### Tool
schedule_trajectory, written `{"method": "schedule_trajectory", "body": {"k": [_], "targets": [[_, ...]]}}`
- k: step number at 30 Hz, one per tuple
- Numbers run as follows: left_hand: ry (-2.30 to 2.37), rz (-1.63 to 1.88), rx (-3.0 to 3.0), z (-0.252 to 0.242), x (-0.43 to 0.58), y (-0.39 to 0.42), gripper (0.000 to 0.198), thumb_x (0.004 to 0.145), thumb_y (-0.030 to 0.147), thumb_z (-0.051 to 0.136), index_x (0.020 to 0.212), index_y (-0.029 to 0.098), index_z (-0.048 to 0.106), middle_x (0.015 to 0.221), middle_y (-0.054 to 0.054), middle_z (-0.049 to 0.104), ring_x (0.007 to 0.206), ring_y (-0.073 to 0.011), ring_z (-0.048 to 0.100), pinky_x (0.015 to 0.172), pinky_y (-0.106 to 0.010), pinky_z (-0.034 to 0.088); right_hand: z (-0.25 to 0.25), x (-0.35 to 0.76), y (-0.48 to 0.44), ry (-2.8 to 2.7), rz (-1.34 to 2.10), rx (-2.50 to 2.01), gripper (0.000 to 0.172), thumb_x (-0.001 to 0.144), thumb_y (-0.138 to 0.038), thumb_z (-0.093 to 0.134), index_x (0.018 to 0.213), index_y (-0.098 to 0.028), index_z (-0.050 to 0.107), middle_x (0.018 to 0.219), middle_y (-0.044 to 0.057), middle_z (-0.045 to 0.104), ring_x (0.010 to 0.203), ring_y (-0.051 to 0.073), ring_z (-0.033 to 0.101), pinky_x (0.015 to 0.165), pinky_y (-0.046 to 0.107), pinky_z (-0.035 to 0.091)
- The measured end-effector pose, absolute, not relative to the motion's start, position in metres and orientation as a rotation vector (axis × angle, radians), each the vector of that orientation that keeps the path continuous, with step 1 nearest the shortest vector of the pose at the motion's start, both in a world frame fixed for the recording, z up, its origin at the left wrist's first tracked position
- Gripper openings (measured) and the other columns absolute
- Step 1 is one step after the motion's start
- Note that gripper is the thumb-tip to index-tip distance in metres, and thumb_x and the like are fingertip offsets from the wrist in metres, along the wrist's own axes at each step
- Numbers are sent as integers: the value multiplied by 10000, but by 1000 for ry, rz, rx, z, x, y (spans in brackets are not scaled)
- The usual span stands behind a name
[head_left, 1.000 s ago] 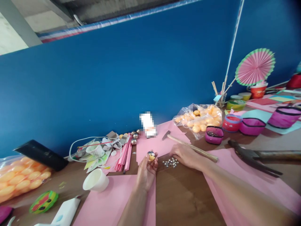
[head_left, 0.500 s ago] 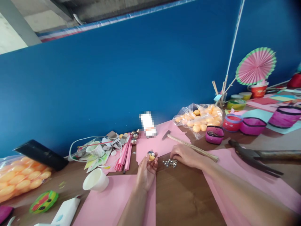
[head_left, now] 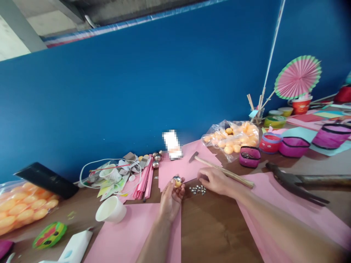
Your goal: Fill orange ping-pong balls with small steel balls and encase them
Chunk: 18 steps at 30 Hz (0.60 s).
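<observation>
My left hand (head_left: 170,200) is raised over the pink paper, its fingers closed round a small orange ball with a silver cap (head_left: 177,180). Just to its right, my right hand (head_left: 213,179) hovers above a little heap of silver beads (head_left: 197,189) on the brown table, fingertips pinched together; whether a bead is between them I cannot make out. A small wooden-handled hammer (head_left: 219,169) lies just behind my right hand.
A white paper cup (head_left: 110,209) lies on its side to the left. Bags of orange balls (head_left: 231,138) sit at the back right and far left (head_left: 19,206). Magenta pouches (head_left: 249,156), a large dark hammer (head_left: 297,180) and pink sheets (head_left: 290,208) lie to the right.
My right hand has lifted slightly off the silver beads and its fingertips have drawn together. The left hand keeps the ball in place.
</observation>
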<state>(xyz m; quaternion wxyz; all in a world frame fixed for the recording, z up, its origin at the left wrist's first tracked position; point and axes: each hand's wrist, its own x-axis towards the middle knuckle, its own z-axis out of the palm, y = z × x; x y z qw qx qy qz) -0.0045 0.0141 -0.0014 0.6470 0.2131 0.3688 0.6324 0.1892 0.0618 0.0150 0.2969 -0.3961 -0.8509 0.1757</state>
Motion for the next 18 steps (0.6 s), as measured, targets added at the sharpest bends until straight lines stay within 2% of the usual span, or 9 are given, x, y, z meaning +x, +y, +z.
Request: {"method": "schedule_trajectory", "body": {"k": [5, 11, 14, 18], "targets": [[822, 1430, 535, -4, -5, 13, 191, 761, 214, 584, 927, 120, 591, 929, -109, 663, 710, -120, 628, 641, -204, 514, 14, 186, 60, -2193, 485, -985, 122, 714, -102, 484, 738, -183, 573, 728, 11, 618, 622, 128, 530, 585, 229, 379], [769, 1412, 606, -5, -3, 11, 301, 774, 199, 561, 1071, 151, 561, 987, -90, 648, 810, -146, 629, 732, -242, 499, 19, 181, 56, -2047, 653, -993, 88, 737, -123, 483, 738, -171, 557, 722, 16, 617, 662, 139, 558, 632, 245, 414], [759, 1400, 654, -4, -2, 9, 350, 773, 188, 566, 1121, 172, 541, 963, -69, 648, 845, -147, 622, 776, -252, 482, 21, 177, 52, -1970, 765, -993, 75, 755, -144, 476, 726, -175, 539, 673, -5, 586, 613, 122, 538, 580, 224, 409], [802, 1373, 665, -4, -2, 9, 390, 765, 204, 584, 1151, 197, 528, 936, -56, 651, 818, -138, 624, 741, -246, 484, 22, 173, 47, -1925, 852, -964, 71, 768, -161, 476, 729, -179, 533, 658, -19, 572, 585, 109, 520, 540, 208, 394]]}}
